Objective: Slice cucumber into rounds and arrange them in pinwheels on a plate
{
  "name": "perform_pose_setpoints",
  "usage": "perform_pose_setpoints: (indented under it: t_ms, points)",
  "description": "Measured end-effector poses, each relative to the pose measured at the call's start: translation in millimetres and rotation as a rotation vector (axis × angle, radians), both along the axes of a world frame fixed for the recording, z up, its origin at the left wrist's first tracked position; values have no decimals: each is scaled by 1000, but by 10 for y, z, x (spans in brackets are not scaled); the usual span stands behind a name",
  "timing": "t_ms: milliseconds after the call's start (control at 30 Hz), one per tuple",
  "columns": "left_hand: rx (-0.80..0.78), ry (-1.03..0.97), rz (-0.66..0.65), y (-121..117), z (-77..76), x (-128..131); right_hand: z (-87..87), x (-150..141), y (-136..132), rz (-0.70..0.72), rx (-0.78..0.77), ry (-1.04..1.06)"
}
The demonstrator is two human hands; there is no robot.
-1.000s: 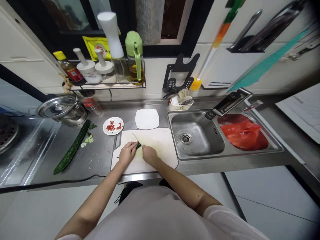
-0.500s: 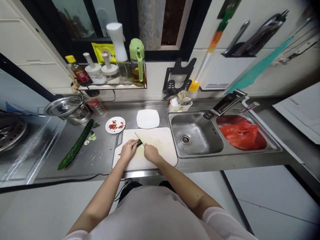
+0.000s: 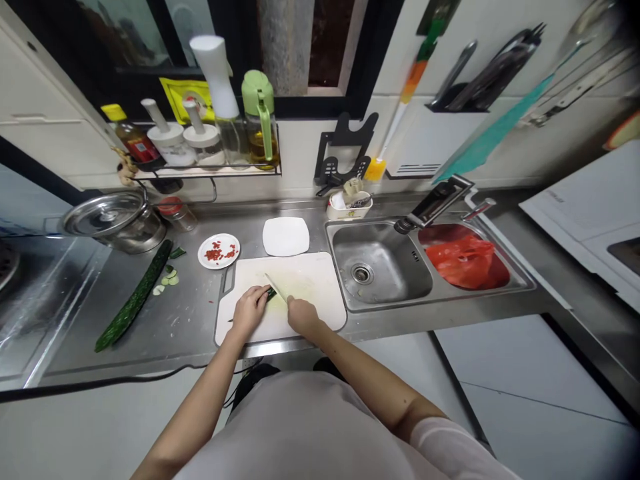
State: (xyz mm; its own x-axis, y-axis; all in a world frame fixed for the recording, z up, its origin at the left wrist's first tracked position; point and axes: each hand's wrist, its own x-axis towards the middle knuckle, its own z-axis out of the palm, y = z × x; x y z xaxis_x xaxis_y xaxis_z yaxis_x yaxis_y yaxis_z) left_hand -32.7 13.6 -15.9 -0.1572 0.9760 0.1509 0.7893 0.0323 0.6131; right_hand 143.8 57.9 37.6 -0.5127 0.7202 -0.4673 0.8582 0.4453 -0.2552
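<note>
A white cutting board (image 3: pixel 315 287) lies on the steel counter in front of me. My left hand (image 3: pixel 249 309) is curled over a dark green piece of cucumber (image 3: pixel 271 293) on the board, pressing it down. My right hand (image 3: pixel 301 314) is closed round the handle of a knife (image 3: pixel 275 287), whose blade angles up and left against the cucumber piece. Pale cut bits lie on the board between my hands.
A whole cucumber (image 3: pixel 134 297) and some slices (image 3: pixel 167 281) lie at the left. A small plate of chopped red chilli (image 3: pixel 219 251) and an empty white plate (image 3: pixel 285 236) sit behind the board. Right of the board is a sink (image 3: pixel 380 267) beside a red basin (image 3: pixel 463 257); a steel pot (image 3: pixel 113 220) stands far left.
Both hands stay on the board with the knife and cucumber piece; the knife blade has shifted slightly. The camera view has swung a little to the right.
</note>
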Motion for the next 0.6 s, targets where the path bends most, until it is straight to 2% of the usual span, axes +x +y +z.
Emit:
perform_pose_setpoints:
  t_ms: [400, 600]
  points:
    - [-17, 37, 84, 34, -28, 21, 81, 104, 203, -41, -76, 78]
    - [-26, 29, 131, 39, 26, 40, 119, 221, 183, 8, 14, 37]
